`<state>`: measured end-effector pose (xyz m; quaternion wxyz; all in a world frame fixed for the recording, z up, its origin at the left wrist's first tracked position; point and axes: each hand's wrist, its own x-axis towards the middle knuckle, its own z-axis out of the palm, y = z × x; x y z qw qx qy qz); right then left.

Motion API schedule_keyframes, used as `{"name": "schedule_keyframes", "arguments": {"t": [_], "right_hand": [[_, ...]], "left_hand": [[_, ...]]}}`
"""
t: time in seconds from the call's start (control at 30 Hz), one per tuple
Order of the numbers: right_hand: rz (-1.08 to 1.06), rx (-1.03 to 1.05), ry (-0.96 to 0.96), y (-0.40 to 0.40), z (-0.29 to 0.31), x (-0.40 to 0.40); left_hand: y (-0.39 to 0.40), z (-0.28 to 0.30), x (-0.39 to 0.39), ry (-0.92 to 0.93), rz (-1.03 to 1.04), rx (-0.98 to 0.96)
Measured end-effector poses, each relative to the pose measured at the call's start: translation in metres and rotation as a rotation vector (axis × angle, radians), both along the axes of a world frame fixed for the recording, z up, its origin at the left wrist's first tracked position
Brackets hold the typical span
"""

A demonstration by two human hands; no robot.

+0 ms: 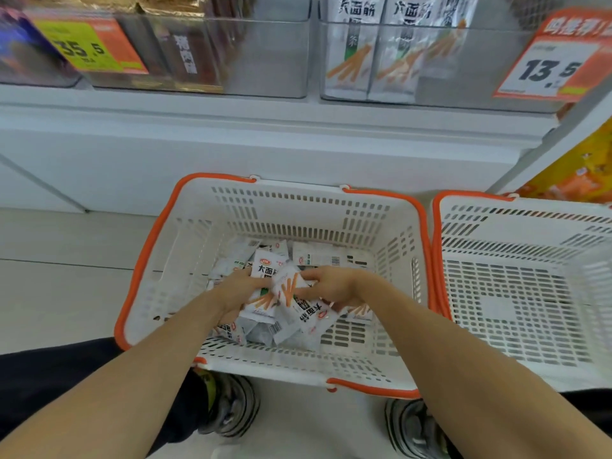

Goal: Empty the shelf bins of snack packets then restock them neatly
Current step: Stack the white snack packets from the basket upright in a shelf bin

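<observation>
A white basket with orange handles (185, 260) stands on the floor below the shelf and holds several white snack packets (265, 313) printed with orange sticks. Both my hands reach down into it. My left hand (241, 286) grips packets on the left of the heap. My right hand (334, 286) grips packets on the right, its fingers curled round them. On the shelf above, a clear bin (463, 61) holds upright packets of the same kind (374, 48) at its left side.
A second white basket (530, 293) stands to the right, with nothing in it. Another clear bin (258, 58) at upper left holds dark packets. Price tags reading 35.5 (89, 48) and 13.5 (553, 67) hang on the bins. My shoes (231, 409) are under the basket's near edge.
</observation>
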<state>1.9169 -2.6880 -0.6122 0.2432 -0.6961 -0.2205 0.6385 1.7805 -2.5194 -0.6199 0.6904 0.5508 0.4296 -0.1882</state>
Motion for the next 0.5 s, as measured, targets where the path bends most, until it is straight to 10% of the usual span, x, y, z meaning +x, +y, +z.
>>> {"name": "schedule_keyframes", "arguments": {"t": [0.13,0.5], "right_hand": [[0.251,0.021,-0.198,0.013,-0.012,0.004],[-0.741,0.219,0.165,0.006,-0.053,0.040]], "left_hand": [[-0.002,0.004,0.000,0.007,-0.100,-0.167],[0.006,-0.026,0.008,0.091,-0.234,-0.166]]}}
